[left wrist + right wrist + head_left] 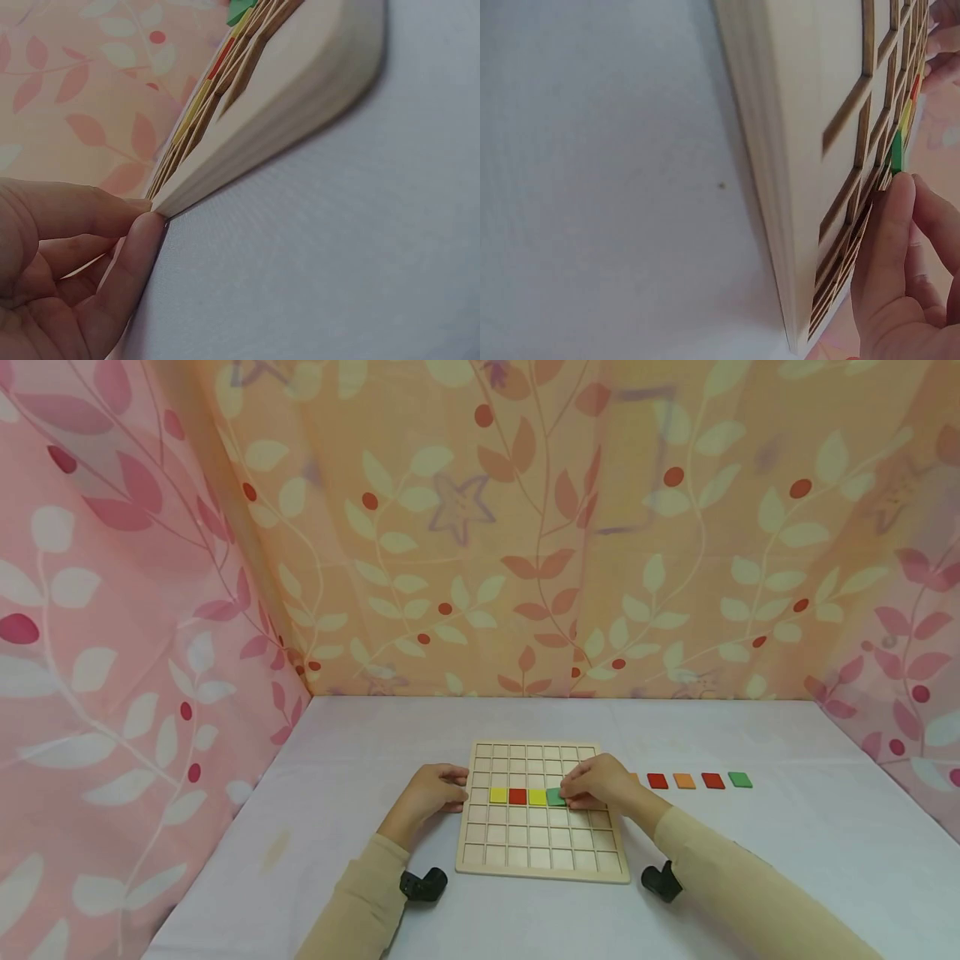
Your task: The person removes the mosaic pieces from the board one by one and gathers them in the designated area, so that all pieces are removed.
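A wooden grid board [542, 852] lies on the white table. In its third row sit a yellow tile [498, 795], a red tile [517, 796] and another yellow tile [537, 797]. My right hand [596, 783] pinches a green tile [555, 797] at the cell just right of them; the right wrist view shows the green tile [896, 154] edge-on at my fingertips [897, 196]. My left hand [435, 792] rests against the board's left edge, fingertips [142, 225] touching the board [300, 97] at its corner, fingers loosely curled.
A row of loose tiles lies right of the board: red [657, 781], orange [684, 781], red [712, 781], green [739, 779]. Patterned curtains [525, 527] wall in the table on three sides. Black wrist cameras [423, 884] sit on both forearms.
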`<state>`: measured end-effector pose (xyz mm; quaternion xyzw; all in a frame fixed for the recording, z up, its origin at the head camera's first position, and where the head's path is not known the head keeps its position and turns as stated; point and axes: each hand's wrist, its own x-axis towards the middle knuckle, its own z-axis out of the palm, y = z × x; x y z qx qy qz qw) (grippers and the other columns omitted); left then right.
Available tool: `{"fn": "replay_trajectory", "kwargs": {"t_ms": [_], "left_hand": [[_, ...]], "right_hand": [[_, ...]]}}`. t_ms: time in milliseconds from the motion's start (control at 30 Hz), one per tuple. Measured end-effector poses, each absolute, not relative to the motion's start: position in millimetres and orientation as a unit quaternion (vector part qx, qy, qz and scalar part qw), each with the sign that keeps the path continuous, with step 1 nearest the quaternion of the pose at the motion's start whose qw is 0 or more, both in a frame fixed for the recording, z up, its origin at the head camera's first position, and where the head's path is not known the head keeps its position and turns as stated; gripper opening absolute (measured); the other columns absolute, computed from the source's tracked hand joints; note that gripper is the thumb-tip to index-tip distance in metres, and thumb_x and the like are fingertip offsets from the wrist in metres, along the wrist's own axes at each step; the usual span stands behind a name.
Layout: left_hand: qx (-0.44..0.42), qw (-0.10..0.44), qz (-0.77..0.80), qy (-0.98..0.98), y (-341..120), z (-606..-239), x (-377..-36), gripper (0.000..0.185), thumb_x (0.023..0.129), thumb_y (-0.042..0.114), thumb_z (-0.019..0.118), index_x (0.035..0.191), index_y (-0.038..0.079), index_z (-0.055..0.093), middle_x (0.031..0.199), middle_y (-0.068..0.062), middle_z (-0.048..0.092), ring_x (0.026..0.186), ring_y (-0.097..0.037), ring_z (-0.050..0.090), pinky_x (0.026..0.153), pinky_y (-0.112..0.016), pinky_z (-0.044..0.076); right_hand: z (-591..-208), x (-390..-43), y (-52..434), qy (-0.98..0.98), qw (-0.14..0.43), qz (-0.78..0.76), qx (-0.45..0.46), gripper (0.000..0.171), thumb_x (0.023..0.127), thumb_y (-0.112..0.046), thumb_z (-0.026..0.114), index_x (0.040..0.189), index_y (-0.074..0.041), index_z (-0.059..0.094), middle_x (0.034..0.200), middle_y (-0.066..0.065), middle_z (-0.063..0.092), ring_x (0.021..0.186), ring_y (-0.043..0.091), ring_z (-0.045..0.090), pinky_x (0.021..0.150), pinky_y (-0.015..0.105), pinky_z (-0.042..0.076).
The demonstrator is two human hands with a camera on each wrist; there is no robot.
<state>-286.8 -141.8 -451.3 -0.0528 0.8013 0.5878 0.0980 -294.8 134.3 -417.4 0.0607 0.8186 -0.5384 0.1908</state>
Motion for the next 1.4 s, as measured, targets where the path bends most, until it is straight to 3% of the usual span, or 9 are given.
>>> {"fn": "replay_trajectory", "kwargs": {"t_ms": [500,1400], "left_hand": [[-0.049,0.098,0.581,0.806,-141,-451,-286,0.042,0.076,-0.006,0.066,0.117,0.000,0.061,0.101,-0.011,0.061,0.069,-0.012,0.061,0.062,-0.025,0.057],[-0.045,0.093,0.584,0.805,-142,-450,-286,0.042,0.075,-0.008,0.066,0.117,-0.002,0.060,0.102,-0.012,0.060,0.071,-0.011,0.060,0.062,-0.026,0.057]], "right_hand": [[-420,-287,139,0.807,0.183,-0.559,0.054,0.019,0.077,-0.005,0.073,0.091,0.005,0.065,0.069,0.008,0.067,0.054,0.012,0.062,0.058,0.027,0.057],[-404,-265,236,0.833,0.161,-0.526,0.064,0.036,0.078,-0.021,0.074,0.103,0.003,0.066,0.076,0.002,0.068,0.065,0.011,0.064,0.068,0.027,0.057]]}}
